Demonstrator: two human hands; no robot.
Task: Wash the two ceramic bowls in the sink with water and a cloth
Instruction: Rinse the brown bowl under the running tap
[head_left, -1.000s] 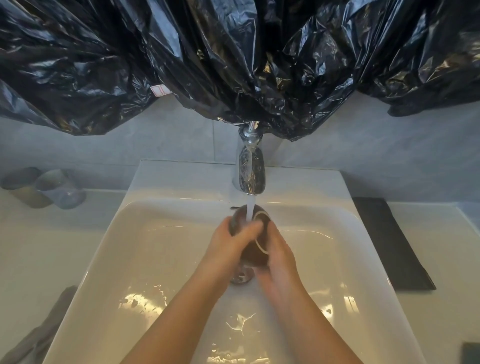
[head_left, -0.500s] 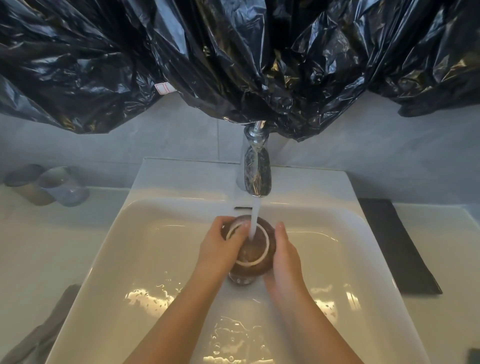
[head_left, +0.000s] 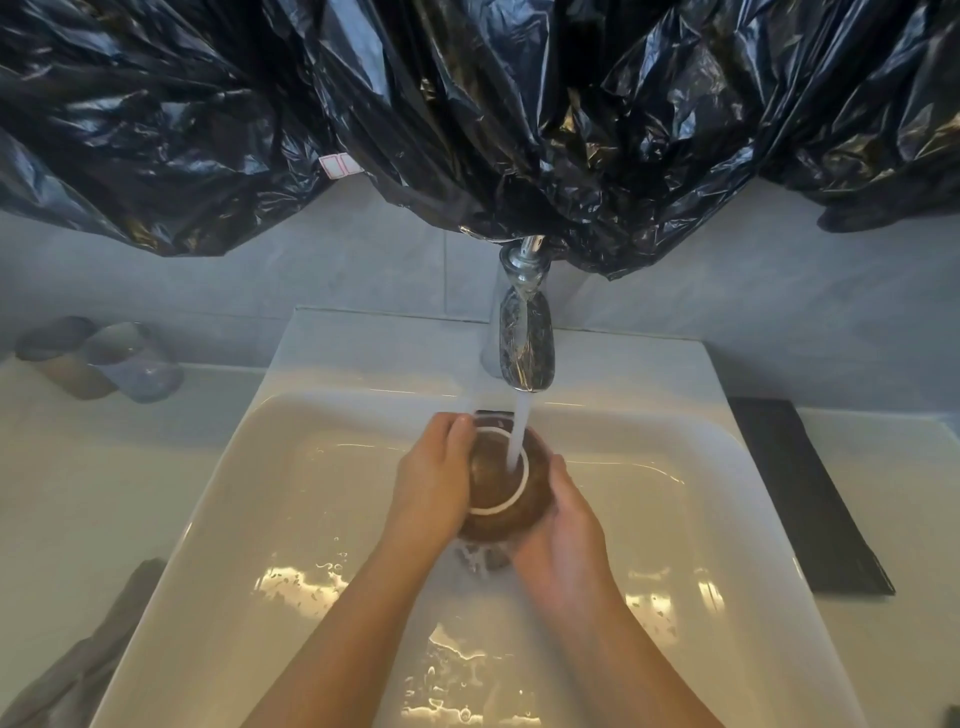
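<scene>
A brown ceramic bowl (head_left: 506, 499) is held upside down over the drain of the white sink (head_left: 291, 467), its white foot ring facing up. Water runs from the chrome tap (head_left: 524, 343) onto the bowl's base. My left hand (head_left: 434, 478) grips the bowl's left side with fingers curled over the far rim. On the bowl's right side and lower edge, my right hand (head_left: 563, 530) cups it. A grey cloth (head_left: 98, 649) lies on the counter left of the sink. A second bowl is not visible.
Crumpled black plastic sheeting (head_left: 467, 114) hangs low over the wall above the tap. Two cups (head_left: 104, 358) stand at the back left of the counter. A black mat (head_left: 800, 493) lies right of the sink. Water pools in the basin.
The bowl has turned from tilted on its side to bottom up under the stream. My hands have shifted around it, left fingers now at the far rim, right hand lower.
</scene>
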